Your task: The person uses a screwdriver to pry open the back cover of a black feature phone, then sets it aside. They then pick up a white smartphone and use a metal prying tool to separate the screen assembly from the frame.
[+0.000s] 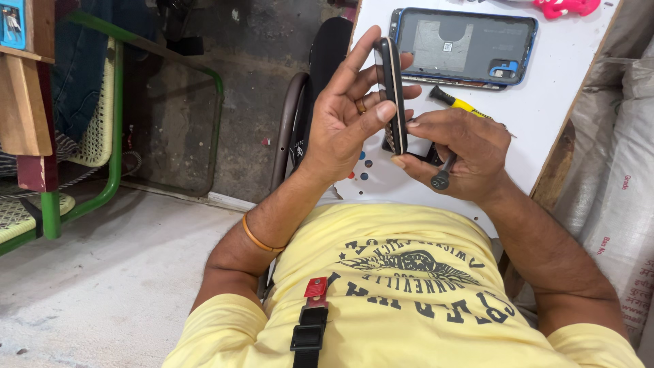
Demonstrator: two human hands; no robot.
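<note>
My left hand point(344, 119) holds a dark phone point(391, 88) upright on its edge, with the thumb on its near side and the fingers behind it. My right hand point(460, 153) is at the phone's lower end, fingertips touching it. A small tool with a round dark cap point(441, 180) is tucked between the fingers of this hand. Both hands hover over the near edge of a white table point(558, 82).
A phone back cover with a blue rim point(463, 48) lies open side up on the table, beside a yellow-handled screwdriver point(458, 103). A pink object point(565, 7) lies at the far edge. White sacks point(613, 157) stand right, a dark chair point(300, 116) and a green-framed chair point(102, 136) left.
</note>
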